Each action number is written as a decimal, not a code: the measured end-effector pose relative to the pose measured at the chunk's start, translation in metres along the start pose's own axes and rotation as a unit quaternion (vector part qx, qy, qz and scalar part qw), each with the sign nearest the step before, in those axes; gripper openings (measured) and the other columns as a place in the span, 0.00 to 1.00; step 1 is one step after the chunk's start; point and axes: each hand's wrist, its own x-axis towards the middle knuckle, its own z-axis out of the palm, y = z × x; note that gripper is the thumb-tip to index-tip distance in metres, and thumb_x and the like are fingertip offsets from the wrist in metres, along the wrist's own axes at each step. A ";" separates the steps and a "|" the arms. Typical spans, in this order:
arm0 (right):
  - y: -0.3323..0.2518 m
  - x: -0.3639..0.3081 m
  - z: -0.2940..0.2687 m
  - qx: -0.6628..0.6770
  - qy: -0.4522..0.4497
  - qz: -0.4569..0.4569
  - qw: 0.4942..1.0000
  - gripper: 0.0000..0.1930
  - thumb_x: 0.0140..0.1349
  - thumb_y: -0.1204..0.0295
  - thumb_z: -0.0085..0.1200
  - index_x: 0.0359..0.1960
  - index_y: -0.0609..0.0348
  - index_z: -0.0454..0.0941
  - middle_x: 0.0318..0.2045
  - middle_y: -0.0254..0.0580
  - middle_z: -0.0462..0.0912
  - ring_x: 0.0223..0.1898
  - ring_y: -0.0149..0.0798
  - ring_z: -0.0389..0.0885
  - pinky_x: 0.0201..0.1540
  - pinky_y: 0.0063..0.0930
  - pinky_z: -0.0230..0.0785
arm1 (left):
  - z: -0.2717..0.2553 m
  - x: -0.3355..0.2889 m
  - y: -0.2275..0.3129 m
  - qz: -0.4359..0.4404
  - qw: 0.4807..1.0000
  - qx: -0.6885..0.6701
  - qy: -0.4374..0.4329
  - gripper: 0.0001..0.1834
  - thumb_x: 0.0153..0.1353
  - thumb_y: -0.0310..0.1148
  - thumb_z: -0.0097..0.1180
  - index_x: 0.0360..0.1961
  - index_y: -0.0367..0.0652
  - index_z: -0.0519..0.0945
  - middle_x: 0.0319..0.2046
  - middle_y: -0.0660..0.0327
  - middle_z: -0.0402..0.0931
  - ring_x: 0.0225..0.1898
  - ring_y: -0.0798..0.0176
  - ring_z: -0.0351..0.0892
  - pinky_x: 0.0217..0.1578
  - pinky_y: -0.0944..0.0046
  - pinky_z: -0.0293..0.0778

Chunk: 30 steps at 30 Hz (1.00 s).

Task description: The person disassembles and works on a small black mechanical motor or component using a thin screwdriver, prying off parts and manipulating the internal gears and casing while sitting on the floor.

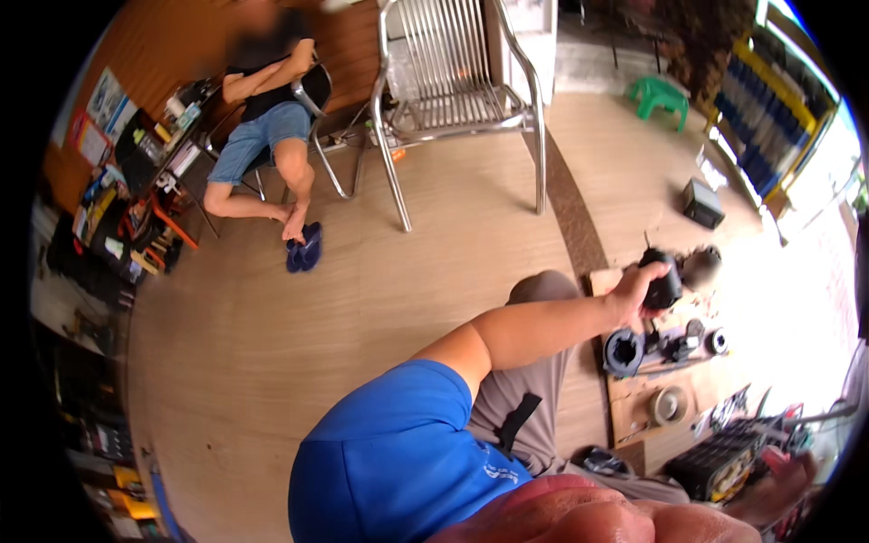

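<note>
My left arm, in a blue sleeve, reaches out to the right. My left hand (pixel 634 297) is closed around a black cylindrical part (pixel 663 282), held above a low wooden board (pixel 625 403). Just beyond it is a rounded, dark, blurred thing (pixel 701 268) I cannot make out. On the board lie a black ring with a notched opening (pixel 608 353), a small ring-shaped part (pixel 718 341) and a round pale part with a hollow centre (pixel 668 406). At the lower right my right hand (pixel 786 481) is raised near a black crate (pixel 720 460), its fingers apart and seemingly holding nothing.
A metal armchair (pixel 457 100) stands ahead. To its left a person (pixel 272 109) sits with folded arms, with dark blue slippers (pixel 305 249) by their feet. A green stool (pixel 659 100) and a dark box (pixel 703 203) are at the far right. Shelves with tools (pixel 118 462) line the left.
</note>
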 end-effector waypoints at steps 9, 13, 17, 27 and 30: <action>0.074 -0.184 0.177 -0.022 -0.578 0.170 0.798 0.19 0.56 0.70 0.62 0.50 0.64 0.78 0.21 0.52 0.79 0.23 0.47 0.77 0.30 0.40 0.69 | -0.017 0.001 -0.018 0.003 0.992 0.093 0.081 0.21 0.52 0.51 0.59 0.43 0.52 0.76 0.28 0.62 0.80 0.26 0.63 0.80 0.22 0.60 0.77; 0.041 -0.177 0.176 0.006 -0.577 0.200 0.792 0.18 0.57 0.67 0.62 0.49 0.58 0.80 0.21 0.50 0.80 0.21 0.44 0.77 0.28 0.38 0.69 | -0.013 -0.010 -0.022 -0.003 0.996 0.081 0.034 0.17 0.53 0.47 0.61 0.40 0.52 0.76 0.27 0.62 0.79 0.23 0.65 0.78 0.17 0.64 0.73; 0.043 -0.174 0.183 -0.003 -0.572 0.196 0.796 0.19 0.57 0.65 0.62 0.50 0.56 0.80 0.23 0.52 0.82 0.24 0.48 0.80 0.31 0.41 0.71 | -0.011 -0.008 -0.018 0.015 0.993 0.110 0.035 0.17 0.54 0.48 0.60 0.40 0.52 0.76 0.26 0.63 0.78 0.23 0.65 0.78 0.19 0.62 0.74; 0.064 -0.199 0.193 0.012 -0.586 0.204 0.784 0.20 0.57 0.66 0.62 0.50 0.60 0.79 0.25 0.52 0.82 0.26 0.46 0.80 0.32 0.38 0.71 | -0.016 -0.002 -0.019 0.007 0.991 0.125 0.037 0.19 0.54 0.51 0.59 0.44 0.56 0.76 0.30 0.65 0.79 0.29 0.64 0.79 0.25 0.57 0.75; 0.067 -0.204 0.190 0.019 -0.590 0.217 0.777 0.19 0.56 0.68 0.61 0.50 0.59 0.79 0.26 0.55 0.82 0.28 0.50 0.81 0.34 0.40 0.72 | -0.011 -0.003 -0.018 0.002 0.992 0.123 0.028 0.20 0.54 0.51 0.59 0.45 0.56 0.75 0.30 0.65 0.79 0.30 0.65 0.79 0.27 0.56 0.74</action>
